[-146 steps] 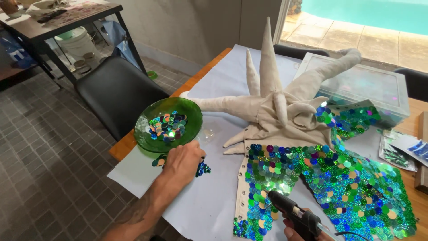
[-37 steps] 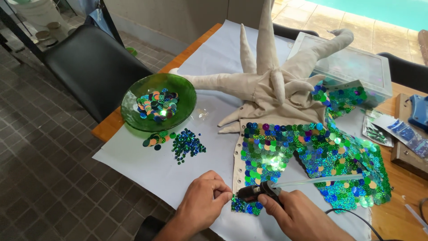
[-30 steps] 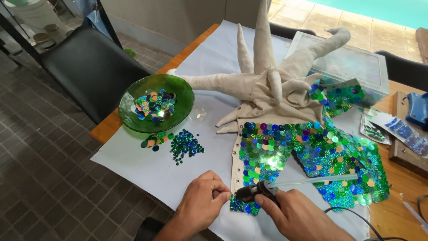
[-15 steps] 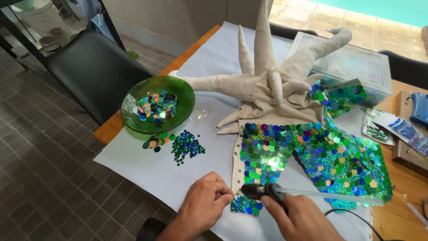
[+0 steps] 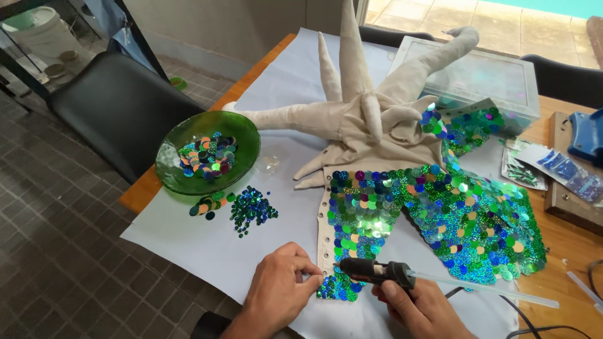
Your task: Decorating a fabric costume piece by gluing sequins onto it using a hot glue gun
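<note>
Biggest worry here is burnt fingertips: the left hand (image 5: 279, 294) has its fingers bunched and pinched together right at the bare canvas edge of the sequined fabric piece (image 5: 433, 220), and the hot glue gun (image 5: 375, 271) nozzle sits just to its 3 o'clock, pointing that way. If whatever is in that pinch (too small to tell) gets pressed into fresh glue, skin could touch it too. A glue string could also drag across the finished sequins, and the clear glue stick (image 5: 483, 290) poking out the back toward 3 o'clock could snag.

The right hand (image 5: 422, 307) is wrapped around the gun's grip, fingers curled tight, barrel lying roughly level over the fabric's near edge. Both forearms come in from 6 o'clock, left wrist low on the white paper sheet (image 5: 188, 248) covering the tabletop (image 5: 568, 248).

Further out at 10 o'clock there's a loose pile of small green sequins (image 5: 251, 208), then the green glass bowl (image 5: 207, 152) of bigger ones sitting at the paper's edge, an easy elbow knock. Beyond the fabric at 12 o'clock, stuffed beige cloth horns (image 5: 358, 107) stick up, with a clear plastic box (image 5: 471, 78) behind.
</note>
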